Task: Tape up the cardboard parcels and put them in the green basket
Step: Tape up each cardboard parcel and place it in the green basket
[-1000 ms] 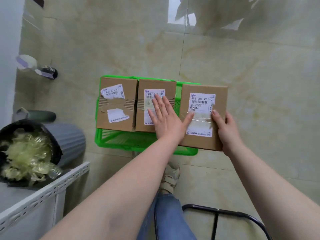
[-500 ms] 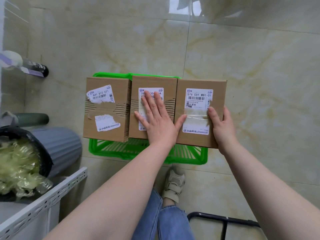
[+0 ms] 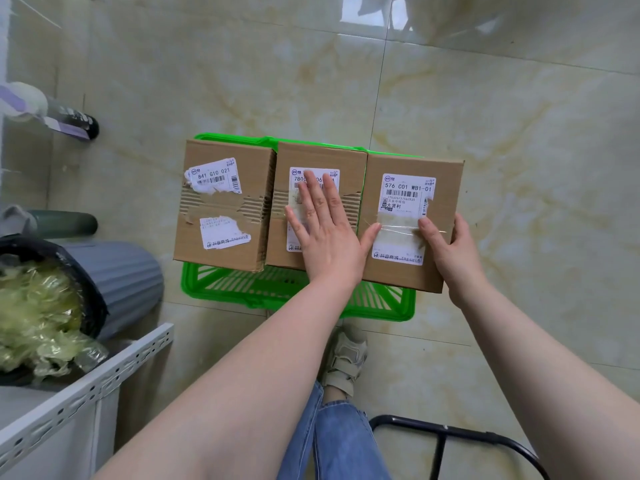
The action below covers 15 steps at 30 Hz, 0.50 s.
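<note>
Three cardboard parcels sit side by side across the top of the green basket [image 3: 242, 289], which stands on the tiled floor [image 3: 519, 133] near the centre of the view. The left parcel [image 3: 221, 202] lies at about 9 o'clock from the middle parcel [image 3: 311, 157], the right parcel [image 3: 408, 220] at 3 o'clock, and each touches its neighbour. The left hand [image 3: 329, 237] lies flat on the middle parcel with fingers straight and spread, its thumb reaching onto the right parcel. The right hand [image 3: 450, 251] grips the right parcel's 3 o'clock edge, thumb pressed on the clear tape [image 3: 398, 233] across its label. At 8 o'clock from the basket stands a grey bin [image 3: 114, 282] stuffed with yellowish plastic film. At 6 o'clock are a beige shoe [image 3: 343, 362] and a jeans leg [image 3: 339, 441].
</note>
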{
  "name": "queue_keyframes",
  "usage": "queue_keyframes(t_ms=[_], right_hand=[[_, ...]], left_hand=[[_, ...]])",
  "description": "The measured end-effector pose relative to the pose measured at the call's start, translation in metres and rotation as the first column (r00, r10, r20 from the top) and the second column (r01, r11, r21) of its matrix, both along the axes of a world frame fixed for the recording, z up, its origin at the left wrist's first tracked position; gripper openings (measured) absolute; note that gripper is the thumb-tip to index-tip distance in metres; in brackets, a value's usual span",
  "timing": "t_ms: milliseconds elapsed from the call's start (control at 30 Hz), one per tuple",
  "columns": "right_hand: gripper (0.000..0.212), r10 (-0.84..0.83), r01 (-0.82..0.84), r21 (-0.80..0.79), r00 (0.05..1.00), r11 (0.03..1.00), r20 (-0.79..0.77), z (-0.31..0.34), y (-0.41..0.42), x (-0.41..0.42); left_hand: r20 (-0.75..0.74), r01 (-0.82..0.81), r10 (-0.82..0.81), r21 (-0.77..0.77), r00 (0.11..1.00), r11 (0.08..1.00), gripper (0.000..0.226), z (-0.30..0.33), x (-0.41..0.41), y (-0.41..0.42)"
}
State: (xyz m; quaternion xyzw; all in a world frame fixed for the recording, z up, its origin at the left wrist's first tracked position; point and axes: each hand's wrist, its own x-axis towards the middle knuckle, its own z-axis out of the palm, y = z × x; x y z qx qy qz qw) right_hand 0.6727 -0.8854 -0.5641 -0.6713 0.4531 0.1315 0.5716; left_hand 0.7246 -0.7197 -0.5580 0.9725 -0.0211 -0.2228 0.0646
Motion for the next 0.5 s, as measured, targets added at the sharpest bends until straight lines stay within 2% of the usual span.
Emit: queue_keyframes(t_ms=[167,267,333,433,500], right_hand=[[0.093,-0.003,-0.001,-0.057,0.998,0.998,-0.071,0.005,0.002,0.001],[0.095,0.017,-0.035,-0.152,0.993,0.988,-0.120,0.015,0.007,0.005],[0.086,0.010,-0.049,-0.306,0.991,0.951,-0.131,0.029,0.012,0.007],[0.062,0.022,-0.063,-0.559,0.997,0.827,-0.080,0.058,0.028,0.010],[0.042,0.065,-0.059,-0.565,0.998,0.823,-0.009,0.081,0.047,0.014]], left_hand=[[-0.023,-0.003,0.002,-0.031,1.000,1.000,0.102,0.003,-0.001,0.002],[-0.023,-0.031,0.029,-0.068,0.999,0.997,0.098,0.010,0.001,0.004],[-0.013,-0.049,0.048,-0.110,0.999,0.993,0.093,0.019,0.002,0.007],[0.006,-0.066,0.068,-0.173,0.998,0.983,0.082,0.041,0.002,0.017],[-0.013,-0.137,0.139,-0.265,0.990,0.954,0.068,0.062,0.001,0.029]])
